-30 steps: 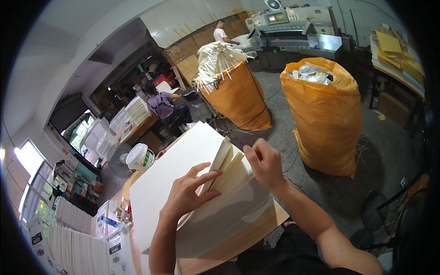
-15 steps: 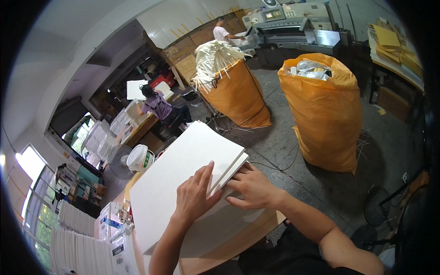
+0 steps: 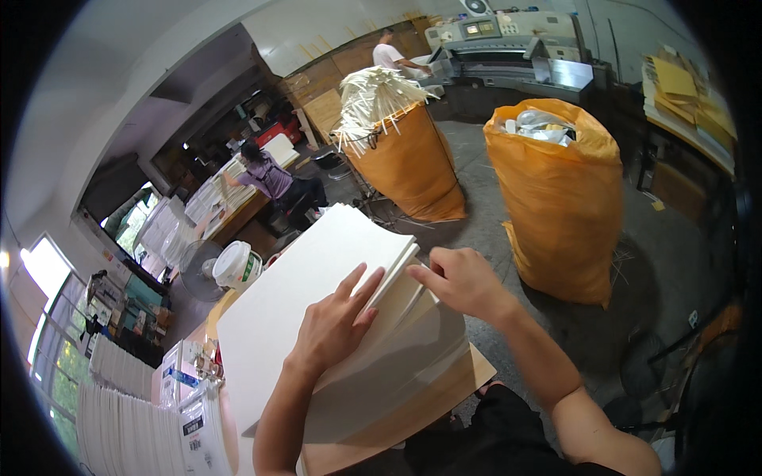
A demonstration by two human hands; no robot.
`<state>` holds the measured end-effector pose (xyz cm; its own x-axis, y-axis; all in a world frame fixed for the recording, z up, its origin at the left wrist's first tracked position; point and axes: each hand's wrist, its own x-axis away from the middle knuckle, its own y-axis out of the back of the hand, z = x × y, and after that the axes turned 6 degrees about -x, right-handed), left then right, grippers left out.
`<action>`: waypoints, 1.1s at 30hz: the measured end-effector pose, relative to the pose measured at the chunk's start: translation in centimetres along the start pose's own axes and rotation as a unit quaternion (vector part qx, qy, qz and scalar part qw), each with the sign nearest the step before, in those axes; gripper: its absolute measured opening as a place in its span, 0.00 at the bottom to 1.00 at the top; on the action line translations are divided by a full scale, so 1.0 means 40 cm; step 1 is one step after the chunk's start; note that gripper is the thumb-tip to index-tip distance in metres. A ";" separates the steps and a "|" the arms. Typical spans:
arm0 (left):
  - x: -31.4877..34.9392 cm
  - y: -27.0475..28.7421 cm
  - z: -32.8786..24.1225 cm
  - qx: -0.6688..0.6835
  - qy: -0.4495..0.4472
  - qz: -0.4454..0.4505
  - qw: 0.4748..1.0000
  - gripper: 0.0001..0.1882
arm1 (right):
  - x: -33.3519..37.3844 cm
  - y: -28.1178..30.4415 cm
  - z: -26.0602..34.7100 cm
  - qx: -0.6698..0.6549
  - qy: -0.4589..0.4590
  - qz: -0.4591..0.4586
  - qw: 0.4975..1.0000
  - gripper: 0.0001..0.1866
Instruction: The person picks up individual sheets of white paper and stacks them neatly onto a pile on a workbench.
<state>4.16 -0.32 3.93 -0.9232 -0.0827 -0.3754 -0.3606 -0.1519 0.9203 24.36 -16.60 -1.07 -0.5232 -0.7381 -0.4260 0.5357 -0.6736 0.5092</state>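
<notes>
2 hands on 1 paper stack (image 3: 317,301) | left hand (image 3: 337,325) flat | right hand (image 3: 460,279) lifting edge | 2 orange sacks (image 3: 559,190)

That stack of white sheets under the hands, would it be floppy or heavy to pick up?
Probably heavy as a whole: the stack of white sheets looks thick. The top bundle likely flexes, since its edge bows up where the left hand lifts it. Loose sheets could slide apart; the right hand steadies the fanned edge.
</notes>
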 end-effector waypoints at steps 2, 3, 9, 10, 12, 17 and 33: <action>-0.015 0.013 0.012 -0.003 -0.023 0.041 0.999 0.35 | -0.005 -0.050 0.009 -0.031 0.037 -0.061 0.997 0.22; -0.018 0.016 0.015 0.027 -0.041 0.012 0.999 0.32 | -0.015 -0.070 0.007 -0.123 -0.002 -0.049 0.991 0.20; -0.005 0.025 0.035 0.050 -0.024 0.020 0.998 0.19 | -0.034 -0.091 -0.010 -0.393 -0.071 -0.019 0.917 0.19; -0.005 0.022 0.033 0.053 -0.020 0.023 0.998 0.19 | -0.034 -0.094 -0.009 -0.382 -0.061 -0.028 0.922 0.19; 0.001 0.016 0.031 0.057 -0.010 0.027 0.998 0.21 | -0.034 -0.084 -0.019 -0.484 -0.104 0.014 0.869 0.19; 0.005 0.037 0.009 0.062 -0.011 0.035 0.997 0.32 | -0.033 -0.074 -0.010 -0.552 -0.130 0.025 0.823 0.19; 0.002 0.035 0.024 0.043 -0.031 0.051 0.997 0.29 | -0.027 -0.046 -0.024 -0.453 -0.064 0.056 0.887 0.21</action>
<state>3.47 0.39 5.30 -0.9612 -0.0312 -0.2742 -0.2720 -0.0597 0.9604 24.56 -14.60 -2.27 -0.4736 -0.8308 -0.2924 0.8714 -0.3938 -0.2926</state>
